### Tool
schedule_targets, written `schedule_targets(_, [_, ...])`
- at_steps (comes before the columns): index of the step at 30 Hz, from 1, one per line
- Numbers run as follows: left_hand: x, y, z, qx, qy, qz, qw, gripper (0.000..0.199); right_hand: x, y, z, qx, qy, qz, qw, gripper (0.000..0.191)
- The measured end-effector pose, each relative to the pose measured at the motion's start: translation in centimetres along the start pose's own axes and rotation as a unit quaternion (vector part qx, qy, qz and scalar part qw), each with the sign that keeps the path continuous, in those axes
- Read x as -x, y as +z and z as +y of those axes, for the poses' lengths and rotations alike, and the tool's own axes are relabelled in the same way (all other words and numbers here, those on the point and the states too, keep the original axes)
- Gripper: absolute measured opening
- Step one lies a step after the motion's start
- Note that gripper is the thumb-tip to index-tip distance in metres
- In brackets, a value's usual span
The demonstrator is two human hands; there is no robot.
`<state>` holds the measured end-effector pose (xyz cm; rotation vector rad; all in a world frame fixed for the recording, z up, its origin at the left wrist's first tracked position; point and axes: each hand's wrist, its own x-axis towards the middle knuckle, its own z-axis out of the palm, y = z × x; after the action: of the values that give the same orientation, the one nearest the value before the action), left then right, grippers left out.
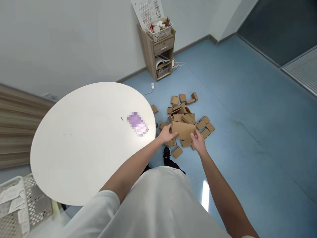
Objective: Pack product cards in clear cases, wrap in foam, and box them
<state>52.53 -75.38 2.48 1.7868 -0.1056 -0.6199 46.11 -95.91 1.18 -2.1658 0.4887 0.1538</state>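
Note:
Between my two hands I hold a flat brown cardboard box (183, 130) above the floor. My left hand (167, 134) grips its left end, the thumb lying on the near face. At the opposite end my right hand (198, 141) has its fingers closed around the edge. Below and beyond the box, a heap of small cardboard boxes (188, 119) is spread over the blue floor, partly hidden by the held box. One separate small box (177, 152) lies by my black shoe (167, 152).
A white oval table (81, 138) stands at my left with a blurred purple item (137, 124) on it. Against the wall is a wooden cabinet (163, 48) carrying a white basket (160, 33). A perforated basket (26, 211) sits at lower left. A white power strip (153, 86) lies near the table.

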Motion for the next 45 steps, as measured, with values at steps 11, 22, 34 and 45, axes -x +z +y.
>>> schedule_targets(11, [1.3, 0.7, 2.0, -0.182, 0.013, -0.01, 0.983, 0.059, 0.5, 0.0, -0.3, -0.033, -0.039, 0.042, 0.998, 0.054])
schedule_targets(22, [17.8, -6.2, -0.9, -0.063, -0.044, 0.201, 0.977, 0.046, 5.1, 7.4, -9.1, -0.102, -0.182, -0.173, 0.963, 0.044])
schedule_targets(34, [39.3, -7.1, -9.7, 0.061, -0.148, 0.5, 0.851, 0.038, 21.1, 20.2, -17.2, -0.022, -0.316, -0.461, 0.829, 0.047])
schedule_targets(45, [49.4, -6.6, -14.9, 0.132, -0.204, 0.62, 0.746, 0.039, 29.3, 25.8, -19.9, 0.079, -0.337, -0.599, 0.722, 0.039])
